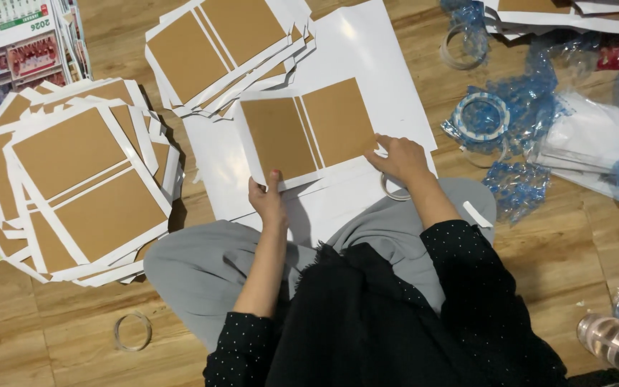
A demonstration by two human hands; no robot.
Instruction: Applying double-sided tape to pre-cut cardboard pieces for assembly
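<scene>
On the wooden floor, before the seated person's knees: a white sheet with two brown card panels (308, 130) is held tilted up over a large white sheet (367, 64)

Left hand: the left hand (266, 198) is closed in a pinch on the sheet's lower edge, thumb on top, fingers hidden beneath; it steadies the near side

Right hand: the right hand (397, 159) lies curled at the sheet's right lower corner, fingertips pressing on the white margin beside the right panel; whether it grips anything underneath I cannot tell

Doing it well, as I judge: keep the pinch on the bare white margin and not on the brown panels, so they do not shift; hold both edges level so the narrow gap between the panels stays straight; press along the margin from the corner, not in the middle

Tape ring by the right wrist: a small clear ring (392, 190) lies on the white sheet, partly hidden under the hand

Finished-looking stacks: a fanned pile (80, 179) at the left; a second pile (216, 46) at the top, touching the large sheet

Containers and contents: no box or tray shows; blue-tinted plastic wrapping (517, 107) at the right holds a tape roll (481, 116) in its folds; a clear bag (589, 136) beside it holds white sheets; its count is not readable

Loose ring: another tape ring (132, 331) lies alone at the lower left, well apart from both hands
</scene>
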